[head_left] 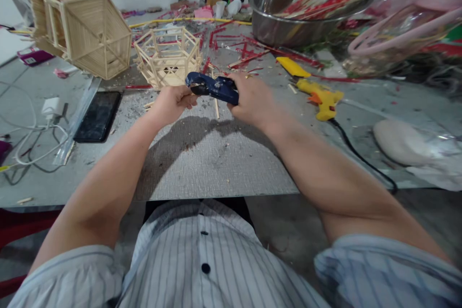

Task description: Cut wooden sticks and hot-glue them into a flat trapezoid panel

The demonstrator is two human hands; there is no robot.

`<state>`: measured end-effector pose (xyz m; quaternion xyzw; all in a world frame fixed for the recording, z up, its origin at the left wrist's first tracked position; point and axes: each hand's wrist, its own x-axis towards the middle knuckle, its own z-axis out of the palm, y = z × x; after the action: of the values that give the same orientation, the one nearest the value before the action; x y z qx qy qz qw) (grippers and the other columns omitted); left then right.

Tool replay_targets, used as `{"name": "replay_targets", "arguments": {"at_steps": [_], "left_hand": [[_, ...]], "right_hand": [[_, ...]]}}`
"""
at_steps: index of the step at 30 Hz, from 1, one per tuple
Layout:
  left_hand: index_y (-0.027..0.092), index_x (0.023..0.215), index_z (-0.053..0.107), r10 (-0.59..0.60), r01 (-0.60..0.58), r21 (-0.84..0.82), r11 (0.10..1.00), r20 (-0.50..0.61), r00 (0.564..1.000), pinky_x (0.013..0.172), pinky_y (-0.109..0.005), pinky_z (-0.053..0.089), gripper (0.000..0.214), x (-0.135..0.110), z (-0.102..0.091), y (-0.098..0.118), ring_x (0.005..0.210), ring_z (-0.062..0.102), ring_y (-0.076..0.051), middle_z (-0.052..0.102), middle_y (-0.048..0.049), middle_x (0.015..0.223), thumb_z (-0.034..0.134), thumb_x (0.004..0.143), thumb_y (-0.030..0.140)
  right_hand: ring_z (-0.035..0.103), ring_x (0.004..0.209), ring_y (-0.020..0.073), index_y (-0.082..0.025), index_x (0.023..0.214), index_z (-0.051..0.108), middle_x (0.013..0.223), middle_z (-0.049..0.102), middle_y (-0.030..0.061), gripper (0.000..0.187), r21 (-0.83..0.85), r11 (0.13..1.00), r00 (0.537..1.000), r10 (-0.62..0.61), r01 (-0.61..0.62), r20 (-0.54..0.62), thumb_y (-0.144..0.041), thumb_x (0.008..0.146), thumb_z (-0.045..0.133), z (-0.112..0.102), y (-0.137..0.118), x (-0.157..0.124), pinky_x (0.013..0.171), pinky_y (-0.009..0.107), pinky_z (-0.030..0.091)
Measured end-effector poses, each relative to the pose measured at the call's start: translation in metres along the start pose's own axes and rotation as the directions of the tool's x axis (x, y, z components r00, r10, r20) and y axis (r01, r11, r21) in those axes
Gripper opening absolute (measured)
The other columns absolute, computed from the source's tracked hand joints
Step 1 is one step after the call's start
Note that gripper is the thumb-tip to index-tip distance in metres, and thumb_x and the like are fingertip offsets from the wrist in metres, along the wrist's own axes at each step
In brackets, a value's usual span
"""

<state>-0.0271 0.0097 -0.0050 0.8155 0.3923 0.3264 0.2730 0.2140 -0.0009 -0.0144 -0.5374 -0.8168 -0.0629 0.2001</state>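
My right hand (252,98) is closed around the handles of a dark blue cutting tool (212,87), held over the grey work board (209,163). My left hand (173,102) is closed in a pinch at the tool's jaw end; what it pinches is too small to make out. A thin wooden stick (217,108) lies on the board just below the tool. Right behind my hands stands a small hexagonal frame of wooden sticks (168,57).
Larger stick structures (81,24) stand at the back left. A black phone (97,115) and a white charger with cables (50,108) lie at the left. A yellow glue gun (321,98) with black cord lies at the right. A steel bowl of red sticks (299,7) sits behind.
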Motion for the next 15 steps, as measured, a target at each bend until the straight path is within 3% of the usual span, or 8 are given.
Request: {"name": "replay_targets", "arguments": {"at_steps": [7, 15], "left_hand": [[0.018, 0.078, 0.058, 0.053, -0.053, -0.063, 0.997, 0.006, 0.999, 0.064, -0.024, 0.046, 0.015, 0.0006, 0.0023, -0.0054, 0.062, 0.057, -0.011, 0.062, -0.0014, 0.071, 0.054, 0.091, 0.025], [0.018, 0.074, 0.061, 0.015, -0.011, -0.092, 0.996, 0.041, 0.999, 0.063, -0.026, 0.048, 0.025, 0.0011, 0.0021, -0.0011, 0.064, 0.062, -0.013, 0.065, -0.0020, 0.068, 0.060, 0.093, 0.035]], "right_hand": [[0.060, 0.119, 0.0365, -0.028, 0.141, 0.049, 0.131, 0.065, 0.0134, 0.058, 0.005, 1.000, 1.000, -0.012, 0.012, 0.018, -0.029, 0.085, 0.062, -0.0054, 0.0004, -0.0001, 0.093, 0.054, 0.051], [0.060, 0.122, 0.0366, -0.028, 0.141, 0.050, 0.132, 0.065, 0.0125, 0.058, 0.032, 0.999, 0.999, -0.014, 0.013, 0.032, -0.029, 0.084, 0.062, -0.0063, 0.0010, 0.0007, 0.094, 0.054, 0.051]]}}
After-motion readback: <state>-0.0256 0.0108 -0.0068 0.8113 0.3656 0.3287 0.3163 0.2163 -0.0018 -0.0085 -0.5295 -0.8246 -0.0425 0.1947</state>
